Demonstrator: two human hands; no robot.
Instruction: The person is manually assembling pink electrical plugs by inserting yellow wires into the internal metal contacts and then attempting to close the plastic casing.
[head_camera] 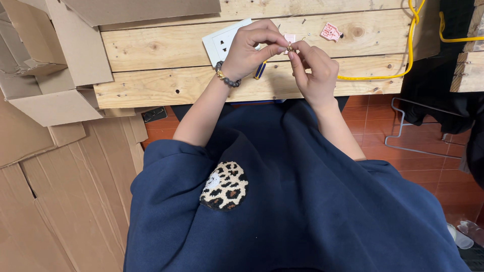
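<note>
Because it is tiny, a small brass-coloured metal part point(290, 48) is pinched between left hand point(252, 50) and right hand point(315, 70), above the pale plank wooden bench point(166, 55).

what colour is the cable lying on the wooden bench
Yellow. The cable runs along the bench's right side, seen in the head view.

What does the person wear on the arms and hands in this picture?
Both forearms are bare: the wide sleeves of a dark blue top end near the elbows. The left hand has a bracelet of dark grey round beads with one gold bead at the wrist. The right hand shows no ring, watch or glove.
</note>
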